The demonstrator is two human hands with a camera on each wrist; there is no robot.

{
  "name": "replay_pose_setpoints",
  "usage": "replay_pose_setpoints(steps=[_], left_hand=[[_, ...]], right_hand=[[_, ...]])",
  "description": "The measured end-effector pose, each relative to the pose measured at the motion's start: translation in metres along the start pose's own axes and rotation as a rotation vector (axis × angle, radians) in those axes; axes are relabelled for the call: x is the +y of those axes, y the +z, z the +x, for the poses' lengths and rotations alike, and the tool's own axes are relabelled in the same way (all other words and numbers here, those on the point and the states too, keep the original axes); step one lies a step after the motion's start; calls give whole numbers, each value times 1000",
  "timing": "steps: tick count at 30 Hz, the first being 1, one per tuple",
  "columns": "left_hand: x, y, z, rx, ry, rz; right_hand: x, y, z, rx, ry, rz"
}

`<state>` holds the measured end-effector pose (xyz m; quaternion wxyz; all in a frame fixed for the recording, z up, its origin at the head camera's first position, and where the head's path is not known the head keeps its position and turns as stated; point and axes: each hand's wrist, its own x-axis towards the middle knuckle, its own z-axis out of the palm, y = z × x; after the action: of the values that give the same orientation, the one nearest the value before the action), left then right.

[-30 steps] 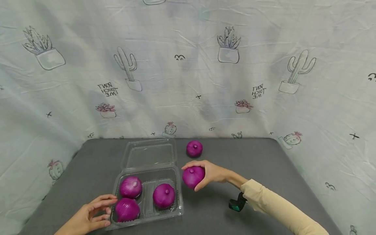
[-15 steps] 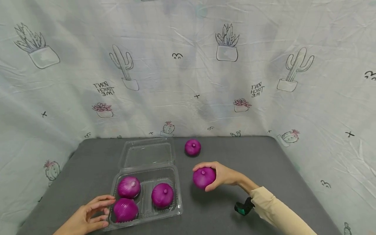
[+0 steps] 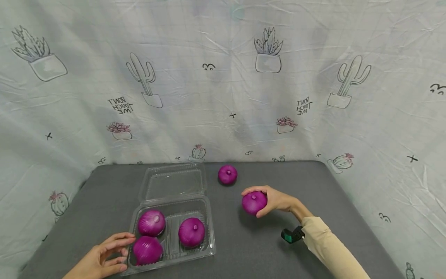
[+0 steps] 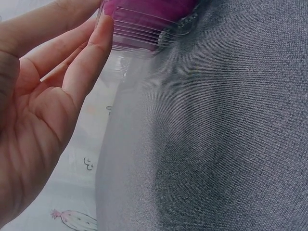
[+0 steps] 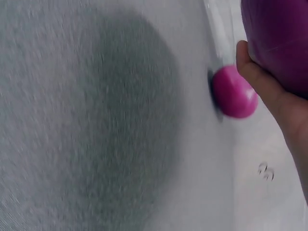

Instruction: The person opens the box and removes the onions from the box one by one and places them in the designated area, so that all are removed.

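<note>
A purple onion (image 3: pixel 254 202) is gripped in my right hand (image 3: pixel 280 201), held above the table to the right of a clear plastic clamshell box (image 3: pixel 170 264). A shadow lies beneath it. In the right wrist view the same onion (image 5: pixel 281 45) fills the upper right corner. My left hand (image 3: pixel 101 257) touches the left side of the box with extended fingers; the left wrist view shows its fingertips (image 4: pixel 103 31) against the ribbed plastic wall. Inside the box lie three onions: one at back left (image 3: pixel 151 223), one at front left (image 3: pixel 148 250), one at right (image 3: pixel 191 232).
Another onion (image 3: pixel 227 175) sits near the back of the grey table (image 3: pixel 278 174), right of the raised clear lid (image 3: pixel 174 184). A patterned white cloth (image 3: pixel 223 77) hangs behind and on both sides. A dark wrist-camera mount (image 3: pixel 292 235) hangs below the right wrist.
My right hand has carried its onion rightward, away from the box. The left hand stays at the box's left side. The head view has shifted slightly.
</note>
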<state>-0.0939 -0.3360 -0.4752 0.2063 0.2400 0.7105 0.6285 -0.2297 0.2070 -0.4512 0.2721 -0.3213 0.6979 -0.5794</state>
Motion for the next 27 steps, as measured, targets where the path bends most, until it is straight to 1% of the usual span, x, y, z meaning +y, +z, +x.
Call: replay_pose_setpoints(steps=[3, 8, 10, 14, 15, 17, 24, 27], left_hand=[[0, 0, 0, 4, 7, 1], [1, 0, -1, 8, 2, 11], [3, 1, -1, 20, -36, 9], [3, 1, -1, 19, -58, 17], [3, 1, -1, 18, -58, 14], [2, 0, -1, 1, -27, 17], [3, 1, -1, -11, -17, -6], [3, 2, 0, -17, -14, -7]], right_hand=[[7, -8, -1, 0, 13, 15], [18, -21, 0, 11, -2, 8], [22, -26, 1, 21, -1, 5], [26, -34, 5, 52, 14, 6], [27, -36, 6, 59, 18, 11], [28, -39, 9, 71, 27, 21], [31, -52, 19, 152, 85, 59], [31, -59, 24, 173, 88, 67]])
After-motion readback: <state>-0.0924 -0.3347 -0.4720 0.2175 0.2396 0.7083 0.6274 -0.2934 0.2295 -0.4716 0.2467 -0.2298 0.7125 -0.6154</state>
